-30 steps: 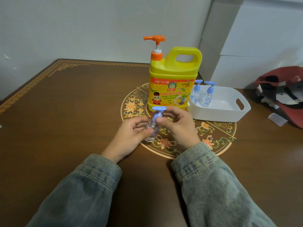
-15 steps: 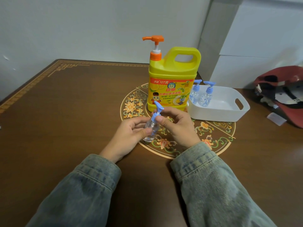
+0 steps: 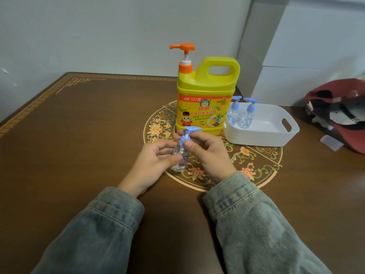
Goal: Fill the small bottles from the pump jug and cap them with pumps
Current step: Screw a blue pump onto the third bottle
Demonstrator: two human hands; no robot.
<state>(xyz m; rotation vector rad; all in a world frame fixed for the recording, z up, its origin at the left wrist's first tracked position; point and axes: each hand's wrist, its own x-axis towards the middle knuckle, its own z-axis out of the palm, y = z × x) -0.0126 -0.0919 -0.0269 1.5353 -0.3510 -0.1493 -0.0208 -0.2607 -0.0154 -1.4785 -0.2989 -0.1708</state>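
Brown counter (image 3: 98, 135) carries the yellow pump jug (image 3: 206, 99). Just in front of the jug, the left hand (image 3: 154, 161) holds the small bottle (image 3: 179, 157) by its body; the right hand (image 3: 207, 153) pinches the blue pump (image 3: 186, 135). I judge the bottle light, smooth, perhaps slippery; the grip is better on its body.

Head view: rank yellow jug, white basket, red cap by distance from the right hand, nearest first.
1. yellow jug: just behind the right hand, table centre.
2. white basket: to the hand's right, beside the jug, holding two capped bottles.
3. red cap: far right table edge.
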